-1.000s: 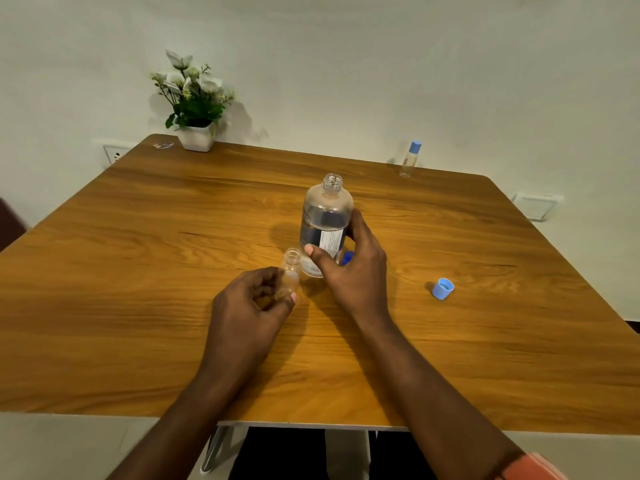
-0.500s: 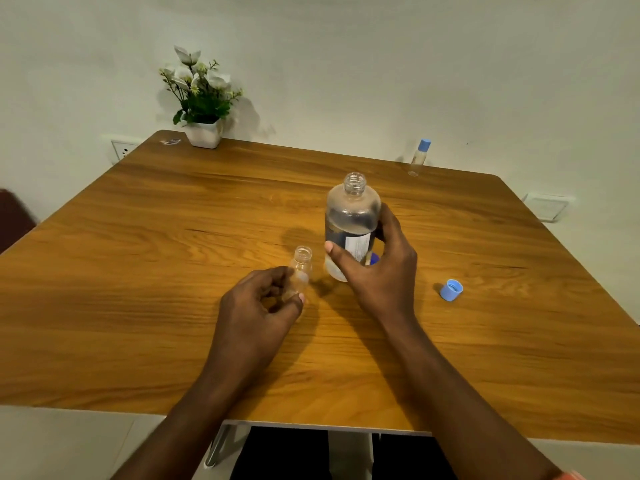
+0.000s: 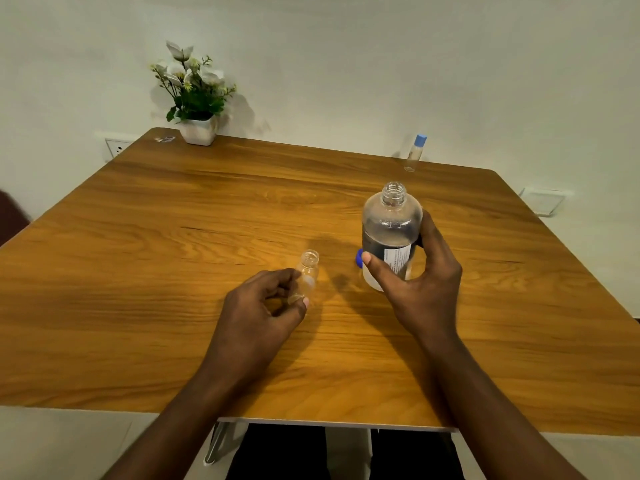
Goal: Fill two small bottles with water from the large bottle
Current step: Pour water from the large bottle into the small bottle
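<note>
Right hand (image 3: 420,292) grips the upright, uncapped large bottle (image 3: 391,230), just right of the open small bottle (image 3: 309,271), which the left hand (image 3: 263,317) pinches upright on the bench (image 3: 156,271). A pour would tip leftward.

A blue cap (image 3: 358,256) sits just left of the large bottle (image 3: 391,233). Further left stands the small bottle (image 3: 308,273), open, with a narrow gap between. Behind the large bottle the table (image 3: 242,209) lies free up to a capped bottle (image 3: 414,153); a flower pot (image 3: 198,130) stands far back-left.
</note>
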Available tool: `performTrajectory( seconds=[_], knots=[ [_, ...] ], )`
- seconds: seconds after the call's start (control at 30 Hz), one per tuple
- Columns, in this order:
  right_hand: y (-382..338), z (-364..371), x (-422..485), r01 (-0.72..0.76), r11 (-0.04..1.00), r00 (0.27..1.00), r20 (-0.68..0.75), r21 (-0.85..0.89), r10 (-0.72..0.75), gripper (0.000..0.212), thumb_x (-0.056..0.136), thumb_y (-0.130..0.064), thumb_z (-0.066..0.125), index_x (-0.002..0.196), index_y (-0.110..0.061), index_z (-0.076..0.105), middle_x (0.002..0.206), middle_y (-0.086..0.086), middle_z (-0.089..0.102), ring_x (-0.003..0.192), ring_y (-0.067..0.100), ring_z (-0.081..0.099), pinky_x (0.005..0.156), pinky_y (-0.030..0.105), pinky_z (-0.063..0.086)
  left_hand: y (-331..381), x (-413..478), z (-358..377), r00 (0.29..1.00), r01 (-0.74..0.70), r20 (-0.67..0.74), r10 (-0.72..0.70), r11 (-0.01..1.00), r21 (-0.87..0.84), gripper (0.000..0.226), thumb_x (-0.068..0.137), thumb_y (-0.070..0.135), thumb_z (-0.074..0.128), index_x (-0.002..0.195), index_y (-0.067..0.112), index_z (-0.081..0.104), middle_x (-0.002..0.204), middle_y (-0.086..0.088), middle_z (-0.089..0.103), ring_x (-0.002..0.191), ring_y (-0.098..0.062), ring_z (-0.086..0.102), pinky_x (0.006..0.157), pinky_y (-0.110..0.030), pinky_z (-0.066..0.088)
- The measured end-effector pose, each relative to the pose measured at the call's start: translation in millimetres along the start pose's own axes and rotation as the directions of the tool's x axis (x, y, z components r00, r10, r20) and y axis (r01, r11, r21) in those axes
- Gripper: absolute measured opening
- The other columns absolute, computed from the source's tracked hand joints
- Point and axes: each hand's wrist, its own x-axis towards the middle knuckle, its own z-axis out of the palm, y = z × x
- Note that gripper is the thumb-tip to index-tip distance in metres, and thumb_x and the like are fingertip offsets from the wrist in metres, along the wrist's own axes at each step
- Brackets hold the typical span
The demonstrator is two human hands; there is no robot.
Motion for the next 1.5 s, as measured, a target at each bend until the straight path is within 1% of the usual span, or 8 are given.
performTrajectory(
  seconds=[0.2, 0.37, 0.47, 0.77, 1.0, 1.17, 1.27, 1.5],
  knots=[
    [1, 1, -6, 0.105, 0.991, 0.993, 0.056, -0.088, -0.100, 0.086, 0.075, -0.044, 0.078, 0.143, -0.007, 0.042, 0.133, 0.006, 0.059, 0.121, 0.019, 0.055, 0.093, 0.049, 0.050, 0, 0, 0, 1.000, -0.012, -0.018, 0.012, 1.000, -0.011, 0.040, 0.076, 0.017, 0.076, 0.113, 0.027, 0.065, 0.099, 0.015, 0.066, 0.092, 0.003, 0.060, 0.073, -0.005, 0.045],
    [2, 2, -4, 0.212, 0.961, 0.975, 0.100, -0.175, -0.197, 0.083, 0.076, -0.045, 0.073, 0.144, -0.012, 0.038, 0.128, 0.010, 0.061, 0.115, 0.022, 0.056, 0.093, 0.045, 0.048, 2, -1, -1, 0.999, -0.024, -0.027, 0.022, 0.998, -0.060, 0.039, 0.077, 0.012, 0.075, 0.110, 0.030, 0.064, 0.095, 0.010, 0.066, 0.091, -0.003, 0.060, 0.074, -0.008, 0.046],
    [3, 2, -3, 0.244, 0.948, 0.968, 0.119, -0.206, -0.223, 0.081, 0.077, -0.041, 0.075, 0.143, -0.012, 0.039, 0.128, 0.011, 0.060, 0.115, 0.023, 0.056, 0.092, 0.046, 0.048, 1, -1, -1, 0.999, -0.043, -0.035, 0.040, 0.995, -0.086, 0.040, 0.077, 0.011, 0.075, 0.109, 0.031, 0.064, 0.097, 0.007, 0.067, 0.092, -0.007, 0.062, 0.077, -0.012, 0.049],
    [4, 1, 0, 0.385, 0.877, 0.920, 0.202, -0.288, -0.337, 0.075, 0.077, -0.033, 0.074, 0.141, -0.012, 0.041, 0.129, 0.014, 0.059, 0.115, 0.028, 0.057, 0.093, 0.043, 0.045, 0, 0, -3, 0.993, -0.111, -0.061, 0.104, 0.987, -0.113, 0.039, 0.071, 0.035, 0.065, 0.110, 0.034, 0.062, 0.096, 0.007, 0.065, 0.091, -0.007, 0.061, 0.079, -0.014, 0.047],
    [4, -1, 1, 0.426, 0.851, 0.901, 0.223, -0.307, -0.371, 0.076, 0.074, -0.028, 0.077, 0.139, -0.012, 0.041, 0.128, 0.016, 0.060, 0.111, 0.028, 0.056, 0.092, 0.041, 0.043, 0, 1, -3, 0.994, -0.106, -0.046, 0.102, 0.989, -0.101, 0.044, 0.069, 0.042, 0.060, 0.112, 0.036, 0.062, 0.096, 0.010, 0.065, 0.091, -0.005, 0.060, 0.077, -0.010, 0.045],
    [4, -1, 2, 0.436, 0.846, 0.895, 0.249, -0.307, -0.371, 0.075, 0.076, -0.029, 0.075, 0.140, -0.011, 0.041, 0.129, 0.016, 0.059, 0.113, 0.028, 0.055, 0.094, 0.041, 0.041, 1, 1, -3, 0.995, -0.093, -0.044, 0.090, 0.993, -0.069, 0.046, 0.071, 0.026, 0.066, 0.117, 0.021, 0.066, 0.097, 0.007, 0.065, 0.091, -0.005, 0.060, 0.076, -0.009, 0.043],
    [4, -3, 3, 0.444, 0.841, 0.891, 0.254, -0.309, -0.377, 0.073, 0.077, -0.028, 0.074, 0.140, -0.011, 0.042, 0.128, 0.015, 0.059, 0.114, 0.026, 0.053, 0.094, 0.041, 0.040, 2, 1, -3, 0.995, -0.098, -0.040, 0.096, 0.993, -0.065, 0.047, 0.071, 0.029, 0.066, 0.117, 0.021, 0.065, 0.097, 0.010, 0.064, 0.091, -0.003, 0.060, 0.076, -0.008, 0.043],
    [6, -8, 7, 0.465, 0.826, 0.881, 0.259, -0.318, -0.396, 0.072, 0.073, -0.018, 0.078, 0.138, -0.009, 0.047, 0.128, 0.016, 0.060, 0.117, 0.025, 0.053, 0.093, 0.045, 0.043, 4, 0, -3, 0.994, -0.102, -0.037, 0.100, 0.994, -0.048, 0.047, 0.071, 0.024, 0.065, 0.118, 0.018, 0.065, 0.097, 0.012, 0.063, 0.090, -0.001, 0.059, 0.076, -0.008, 0.043]
  ],
)
